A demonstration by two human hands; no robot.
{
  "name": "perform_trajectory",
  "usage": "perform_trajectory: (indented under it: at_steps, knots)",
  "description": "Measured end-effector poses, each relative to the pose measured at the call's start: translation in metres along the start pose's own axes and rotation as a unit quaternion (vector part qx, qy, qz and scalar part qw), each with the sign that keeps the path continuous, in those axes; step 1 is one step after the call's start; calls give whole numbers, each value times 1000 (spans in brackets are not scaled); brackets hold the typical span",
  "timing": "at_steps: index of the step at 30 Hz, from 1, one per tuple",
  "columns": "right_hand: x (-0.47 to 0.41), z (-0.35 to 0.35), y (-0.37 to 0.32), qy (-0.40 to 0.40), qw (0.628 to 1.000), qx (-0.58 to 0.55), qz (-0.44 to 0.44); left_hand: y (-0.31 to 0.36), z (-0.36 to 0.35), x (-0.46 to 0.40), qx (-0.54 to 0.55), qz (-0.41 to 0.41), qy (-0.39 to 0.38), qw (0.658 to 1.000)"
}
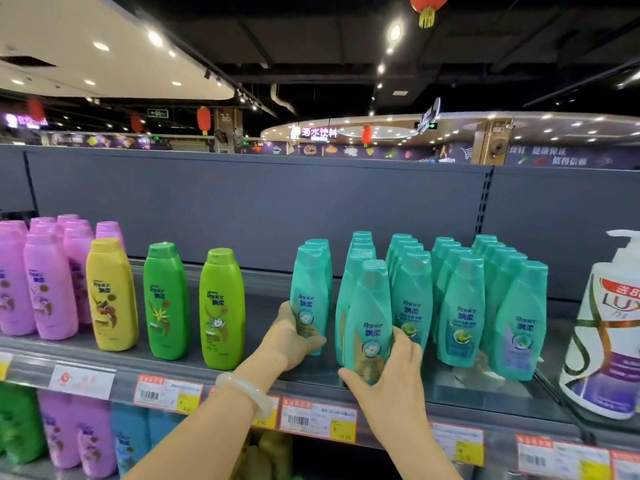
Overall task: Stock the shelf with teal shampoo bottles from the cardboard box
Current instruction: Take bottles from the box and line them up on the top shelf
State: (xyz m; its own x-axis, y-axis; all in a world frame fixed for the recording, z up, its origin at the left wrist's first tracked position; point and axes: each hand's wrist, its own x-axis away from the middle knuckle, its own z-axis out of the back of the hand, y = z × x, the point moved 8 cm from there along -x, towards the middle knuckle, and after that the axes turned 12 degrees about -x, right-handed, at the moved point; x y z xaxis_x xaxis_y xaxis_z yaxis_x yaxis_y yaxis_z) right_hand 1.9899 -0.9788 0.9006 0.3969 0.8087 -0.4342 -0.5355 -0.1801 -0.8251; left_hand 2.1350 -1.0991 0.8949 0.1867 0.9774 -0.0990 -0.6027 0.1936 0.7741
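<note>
Several rows of teal shampoo bottles (460,306) stand upright on the grey top shelf (467,393). My left hand (289,337) grips the lower part of the front teal bottle (310,285) in the leftmost teal row. My right hand (391,372) grips the base of another teal bottle (369,306), which stands at the front of the second row near the shelf's edge. A pale bangle (244,393) circles my left wrist. The cardboard box is out of view.
Left of the teal rows stand two green bottles (221,306), a yellow bottle (110,292) and several pink ones (48,282). A large white pump bottle (609,334) stands at the right. Price tags (317,422) line the shelf edge; more bottles fill the shelf below.
</note>
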Motion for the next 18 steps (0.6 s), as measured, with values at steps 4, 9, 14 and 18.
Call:
perform_trajectory:
  at_steps: [4, 9, 14, 18]
  knots:
    - [0, 1, -2, 6, 1000, 3, 0, 2, -4, -9, 12, 14, 0, 1000]
    - [0, 2, -2, 8, 1000, 3, 1, 6, -10, -22, 19, 41, -3, 999]
    - [0, 1, 0, 8, 1000, -1, 2, 4, -16, -34, 20, 43, -8, 999]
    - [0, 1, 0, 9, 1000, 0, 5, 4, -19, -43, 35, 25, -12, 999]
